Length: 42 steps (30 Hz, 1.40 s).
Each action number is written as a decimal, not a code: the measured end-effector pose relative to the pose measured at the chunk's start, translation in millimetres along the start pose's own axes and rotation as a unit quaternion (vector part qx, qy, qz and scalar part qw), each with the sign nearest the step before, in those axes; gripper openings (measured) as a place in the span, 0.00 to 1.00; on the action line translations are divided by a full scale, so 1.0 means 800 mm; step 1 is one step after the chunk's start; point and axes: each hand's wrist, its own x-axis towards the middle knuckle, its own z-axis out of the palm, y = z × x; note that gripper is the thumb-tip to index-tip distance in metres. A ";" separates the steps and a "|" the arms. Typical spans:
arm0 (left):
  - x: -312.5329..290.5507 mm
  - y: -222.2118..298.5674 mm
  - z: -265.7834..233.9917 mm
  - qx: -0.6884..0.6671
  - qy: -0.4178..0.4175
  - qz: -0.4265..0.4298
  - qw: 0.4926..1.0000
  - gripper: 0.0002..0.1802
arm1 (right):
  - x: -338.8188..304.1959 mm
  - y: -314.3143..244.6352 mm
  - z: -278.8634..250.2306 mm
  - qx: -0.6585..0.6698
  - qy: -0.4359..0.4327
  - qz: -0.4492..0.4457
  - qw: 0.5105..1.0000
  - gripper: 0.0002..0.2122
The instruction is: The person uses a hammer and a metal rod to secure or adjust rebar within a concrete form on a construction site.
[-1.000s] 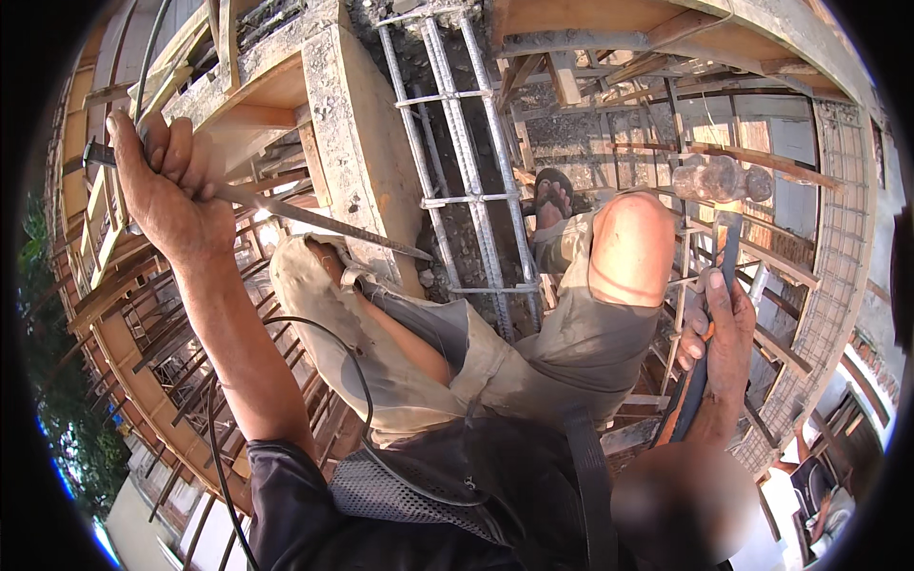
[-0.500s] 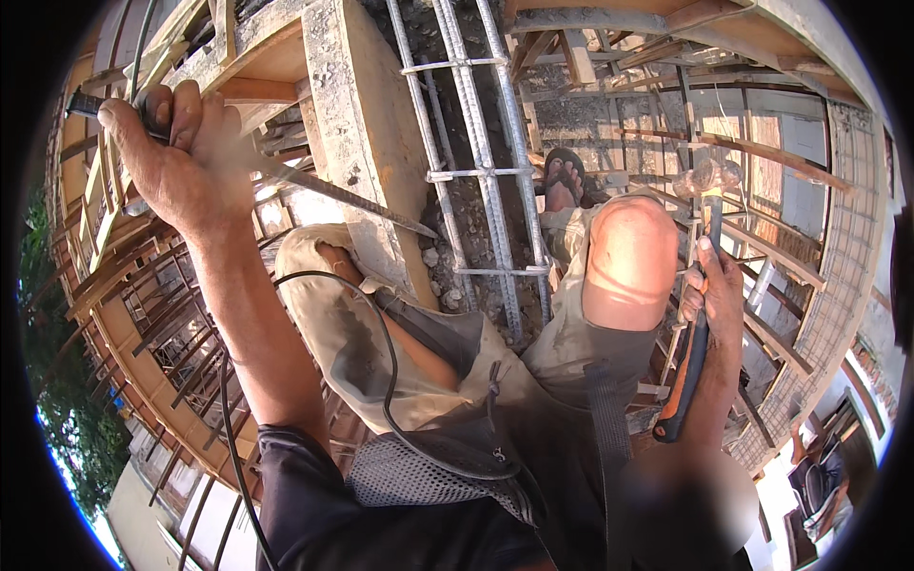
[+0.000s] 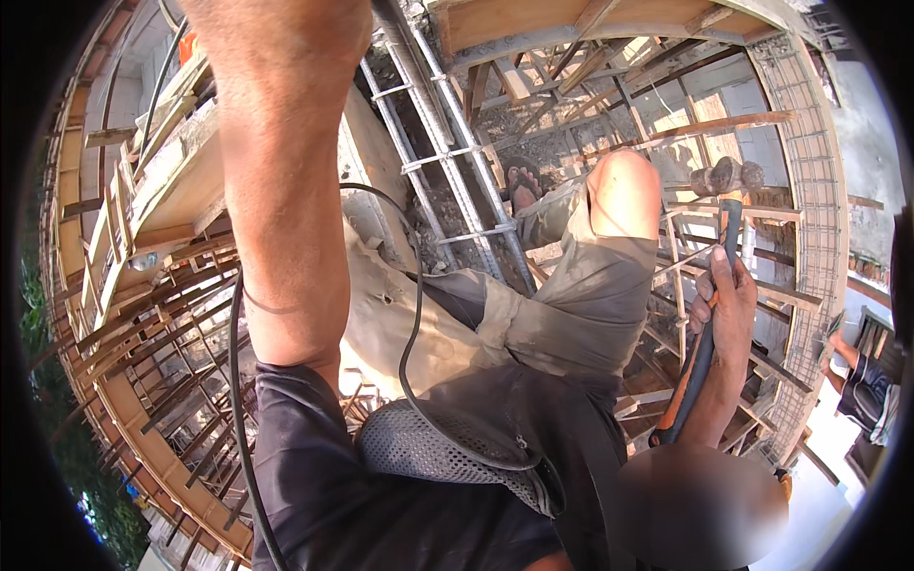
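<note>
Raised since the earlier frame, the left arm (image 3: 286, 190) now fills the upper left of the head view, and the pointed metal bar that showed with it is out of sight. The left hand lies past the top edge or too near it to make out, so I cannot tell whether its fingers are closed or what they hold.

Also in the head view, the right hand (image 3: 729, 297) wraps around the handle of a hammer (image 3: 701, 350), gripping it between head and butt. The hammer is out to the person's right, beside the bare right knee (image 3: 625, 193). Its long axis runs away from the body, with the head beyond the fingers and leaning slightly right, and the butt back toward the shirt. The steel bars (image 3: 464, 195) lie left of it, across the knee, slanting the opposite way between the legs; the hammer and bars are well apart. The right hand is the one at the hammer; the left arm reaches up on the far side of the bars.

The hammer's head is blunt, rounded and dull grey-brown; its handle is black, with orange toward the butt.
</note>
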 end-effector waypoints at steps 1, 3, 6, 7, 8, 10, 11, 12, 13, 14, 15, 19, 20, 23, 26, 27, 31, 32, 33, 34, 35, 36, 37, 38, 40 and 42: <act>0.003 0.013 0.002 -0.027 -0.036 0.021 0.999 0.18 | -0.022 -0.002 0.010 0.022 -0.014 -0.004 1.000 0.13; -0.024 -0.008 0.034 -0.046 -0.051 -0.026 0.997 0.17 | -0.052 -0.002 -0.002 0.011 0.019 -0.017 1.000 0.12; -0.049 -0.032 0.078 -0.055 -0.110 -0.122 0.985 0.19 | -0.073 0.005 0.006 0.039 -0.012 -0.003 0.999 0.12; -0.058 -0.037 0.092 -0.052 -0.146 -0.171 0.973 0.20 | -0.074 0.006 0.010 0.061 -0.022 0.017 0.998 0.12; -0.073 -0.050 0.111 -0.017 -0.146 -0.123 0.982 0.20 | -0.072 0.005 0.017 0.061 -0.025 0.024 0.998 0.12; -0.096 -0.070 0.156 0.043 -0.144 -0.006 0.989 0.20 | -0.062 -0.002 0.026 0.064 -0.033 0.037 0.997 0.12; -0.110 -0.084 0.182 0.062 -0.139 0.058 0.987 0.20 | -0.051 0.006 0.028 0.065 -0.043 0.022 0.997 0.12; -0.121 -0.084 0.195 0.056 -0.198 0.022 0.978 0.19 | -0.043 0.004 0.029 0.070 -0.040 0.036 0.996 0.12; -0.123 -0.077 0.200 0.066 -0.259 -0.023 0.963 0.18 | -0.039 -0.001 0.035 0.077 -0.043 0.051 0.995 0.12; -0.125 -0.072 0.206 0.074 -0.318 -0.069 0.943 0.17 | -0.035 -0.006 0.040 0.083 -0.045 0.066 0.993 0.13; -0.130 -0.079 0.214 0.066 -0.328 -0.082 0.939 0.16 | -0.031 -0.009 0.047 0.084 -0.041 0.071 0.993 0.13; -0.179 -0.140 0.247 0.033 -0.291 -0.091 0.952 0.14 | 0.006 0.001 0.044 0.106 -0.011 0.067 0.992 0.13; -0.197 -0.158 0.247 0.052 -0.304 -0.113 0.945 0.14 | 0.013 0.002 0.044 0.116 -0.009 0.074 0.990 0.13; -0.257 -0.212 0.228 0.100 -0.343 -0.178 0.917 0.15 | 0.033 0.008 0.051 0.143 -0.023 0.089 0.985 0.13; -0.302 -0.253 0.192 0.121 -0.382 -0.239 0.885 0.16 | 0.054 0.008 0.058 0.153 -0.037 0.092 0.983 0.14; -0.312 -0.263 0.177 0.135 -0.395 -0.259 0.871 0.17 | 0.060 0.007 0.065 0.152 -0.034 0.099 0.983 0.14; -0.347 -0.295 0.133 0.175 -0.404 -0.321 0.839 0.18 | 0.081 0.011 0.083 0.155 -0.076 0.096 0.980 0.14; -0.356 -0.303 0.125 0.185 -0.407 -0.341 0.827 0.17 | 0.083 0.010 0.089 0.151 -0.076 0.093 0.981 0.14; -0.360 -0.307 0.117 0.196 -0.410 -0.360 0.815 0.17 | 0.083 0.007 0.095 0.149 -0.077 0.089 0.982 0.14; -0.365 -0.308 0.110 0.208 -0.412 -0.378 0.803 0.16 | 0.084 0.005 0.098 0.147 -0.079 0.085 0.982 0.15; -0.370 -0.307 0.103 0.203 -0.396 -0.395 0.804 0.15 | 0.085 0.003 0.099 0.156 -0.093 0.069 0.981 0.15; -0.364 -0.301 0.100 0.206 -0.385 -0.382 0.814 0.14 | 0.084 -0.001 0.101 0.165 -0.108 0.052 0.979 0.16; -0.360 -0.295 0.103 0.206 -0.373 -0.372 0.824 0.14 | 0.083 -0.004 0.099 0.171 -0.121 0.036 0.977 0.16; -0.355 -0.288 0.107 0.206 -0.361 -0.362 0.834 0.13 | 0.080 -0.010 0.099 0.164 -0.104 0.020 0.981 0.17; -0.350 -0.278 0.111 0.216 -0.327 -0.380 0.838 0.14 | 0.070 -0.023 0.105 0.152 -0.071 -0.018 0.986 0.18; -0.347 -0.278 0.106 0.229 -0.317 -0.415 0.822 0.14 | 0.060 -0.023 0.110 0.162 -0.050 -0.021 0.985 0.21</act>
